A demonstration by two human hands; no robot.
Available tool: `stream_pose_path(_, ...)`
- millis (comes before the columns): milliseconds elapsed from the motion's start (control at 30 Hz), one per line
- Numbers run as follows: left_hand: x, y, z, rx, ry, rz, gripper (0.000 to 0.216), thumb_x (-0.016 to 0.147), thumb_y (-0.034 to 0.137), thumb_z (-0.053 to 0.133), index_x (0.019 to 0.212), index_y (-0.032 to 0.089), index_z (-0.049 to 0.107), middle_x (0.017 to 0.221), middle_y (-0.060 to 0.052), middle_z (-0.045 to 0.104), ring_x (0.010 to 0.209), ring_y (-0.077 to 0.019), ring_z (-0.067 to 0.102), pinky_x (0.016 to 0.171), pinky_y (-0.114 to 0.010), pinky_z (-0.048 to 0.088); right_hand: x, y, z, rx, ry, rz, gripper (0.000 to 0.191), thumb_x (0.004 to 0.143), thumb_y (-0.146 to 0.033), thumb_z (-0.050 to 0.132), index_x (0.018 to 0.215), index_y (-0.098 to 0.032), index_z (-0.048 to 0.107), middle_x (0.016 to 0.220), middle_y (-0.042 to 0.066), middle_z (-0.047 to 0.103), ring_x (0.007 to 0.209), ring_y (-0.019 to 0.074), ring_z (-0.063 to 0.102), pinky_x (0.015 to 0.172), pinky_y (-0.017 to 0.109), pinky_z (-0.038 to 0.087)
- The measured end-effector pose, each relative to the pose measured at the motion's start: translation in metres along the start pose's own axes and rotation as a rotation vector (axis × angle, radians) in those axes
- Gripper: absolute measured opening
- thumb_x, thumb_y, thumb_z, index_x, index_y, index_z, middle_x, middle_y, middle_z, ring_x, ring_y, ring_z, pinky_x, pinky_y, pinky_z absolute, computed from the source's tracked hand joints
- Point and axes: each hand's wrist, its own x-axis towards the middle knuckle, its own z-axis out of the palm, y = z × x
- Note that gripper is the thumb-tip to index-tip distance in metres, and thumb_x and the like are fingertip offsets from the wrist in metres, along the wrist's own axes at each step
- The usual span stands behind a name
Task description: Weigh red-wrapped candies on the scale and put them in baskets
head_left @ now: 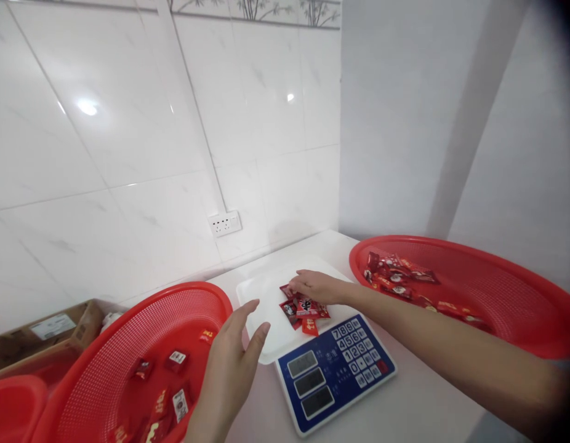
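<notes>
Small red candy-like packets [306,307] lie heaped on the white tray [266,335] of a weighing scale. My right hand [319,287] reaches in from the right, palm down over the heap. Its fingers are stretched out and touch the back packets; their undersides are hidden. At the tray's left edge, my left hand [234,357] is held up with thumb and fingers apart, holding nothing. In front of the tray is the scale's blue panel [337,372], with number keys and three dark displays.
On the left a red mesh basket [100,351] holds scattered red packets. Another red basket [511,295] on the right has more packets heaped in it. A cardboard box [84,326] stands at far left. The tiled wall with a power socket [224,223] bounds the white table [418,394].
</notes>
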Motion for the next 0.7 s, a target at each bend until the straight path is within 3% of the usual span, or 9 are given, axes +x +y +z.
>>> stream_pose_path(67, 0.0, 0.0, -0.001, -0.002, 0.002, -0.004, 0.043, 0.084, 0.047, 0.042, 0.119, 0.024, 0.052, 0.126, -0.006, 0.058, 0.12, -0.0223, 0.05, 0.099, -0.044, 0.04, -0.016, -0.003, -0.01, 0.093, 0.083, 0.048, 0.042, 0.092, -0.043, 0.031, 0.092, -0.022, 0.068, 0.096, 0.005, 0.069, 0.097, 0.0224, 0.059, 0.091, 0.037, 0.041)
stream_pose_path(167, 0.0, -0.002, -0.001, -0.005, 0.005, -0.001, 0.043, 0.085, 0.048, 0.042, 0.119, 0.024, 0.052, 0.127, -0.006, 0.057, 0.12, -0.022, 0.049, 0.099, -0.043, 0.04, -0.053, -0.007, -0.015, 0.249, 0.356, 0.133, 0.043, 0.09, -0.046, 0.031, 0.1, -0.021, 0.064, 0.106, 0.006, 0.066, 0.102, 0.0218, 0.057, 0.089, 0.035, 0.042)
stream_pose_path(267, -0.001, -0.002, 0.0, 0.002, 0.003, 0.001, 0.043, 0.085, 0.048, 0.042, 0.12, 0.024, 0.051, 0.128, -0.006, 0.057, 0.121, -0.0219, 0.048, 0.1, -0.043, 0.039, -0.099, -0.004, 0.001, 0.285, 0.609, 0.189, 0.038, 0.088, -0.047, 0.035, 0.079, -0.021, 0.062, 0.081, 0.004, 0.066, 0.08, 0.0199, 0.06, 0.075, 0.031, 0.047)
stream_pose_path(367, -0.001, 0.0, 0.003, 0.027, -0.007, 0.015, 0.043, 0.085, 0.047, 0.042, 0.121, 0.024, 0.05, 0.129, -0.006, 0.056, 0.122, -0.0213, 0.047, 0.101, -0.042, 0.038, -0.144, 0.009, 0.034, 0.285, 0.74, 0.25, 0.04, 0.086, -0.049, 0.039, 0.06, -0.021, 0.054, 0.057, 0.0, 0.054, 0.054, 0.0152, 0.052, 0.054, 0.026, 0.043)
stream_pose_path(433, -0.001, 0.001, 0.006, 0.065, -0.021, 0.016, 0.043, 0.086, 0.047, 0.041, 0.122, 0.025, 0.049, 0.129, -0.005, 0.055, 0.122, -0.0212, 0.047, 0.101, -0.042, 0.038, -0.169, 0.021, 0.058, 0.305, 0.791, 0.355, 0.043, 0.083, -0.052, 0.041, 0.055, -0.021, 0.049, 0.051, -0.001, 0.048, 0.048, 0.014, 0.047, 0.047, 0.024, 0.04)
stream_pose_path(533, -0.001, 0.0, 0.005, 0.175, -0.029, -0.004, 0.044, 0.086, 0.045, 0.039, 0.124, 0.024, 0.048, 0.131, -0.007, 0.052, 0.122, -0.0222, 0.047, 0.099, -0.042, 0.04, -0.192, 0.035, 0.082, 0.434, 0.735, 0.474, 0.046, 0.082, -0.057, 0.041, 0.054, -0.021, 0.048, 0.05, -0.003, 0.041, 0.047, 0.013, 0.043, 0.045, 0.024, 0.037)
stream_pose_path(700, -0.009, -0.022, -0.021, 0.435, 0.006, -0.041, 0.042, 0.086, 0.037, 0.039, 0.123, 0.021, 0.049, 0.132, -0.011, 0.05, 0.122, -0.0262, 0.045, 0.097, -0.043, 0.039, -0.203, 0.043, 0.09, 0.697, 0.698, 0.6, 0.048, 0.079, -0.063, 0.044, 0.056, -0.021, 0.049, 0.049, -0.004, 0.036, 0.048, 0.0119, 0.036, 0.045, 0.024, 0.034)
